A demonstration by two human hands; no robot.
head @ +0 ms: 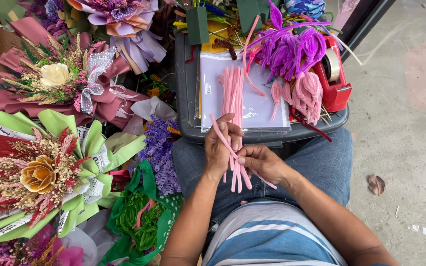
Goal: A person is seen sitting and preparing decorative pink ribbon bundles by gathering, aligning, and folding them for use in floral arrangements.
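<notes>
While we sit with the gray tray (188, 88) on our knees, our left hand (219, 148) and right hand (262, 162) pinch pink pipe cleaners (236, 172) above our lap, fingers clamped; we judge that twisting them comes next.

From my seat at the feed, I see the wearer's own body filling the lower middle of the frame. Both forearms are bare, with no sleeves, watch or bracelet reaching the left hand (219, 148) or the right hand (261, 162), and no rings or gloves that I can make out. At the bottom edge sits a shirt (269, 236) in broad horizontal stripes of blue, white and grey. Above it, blue denim jeans (321, 157) cover both thighs, slightly faded
</notes>
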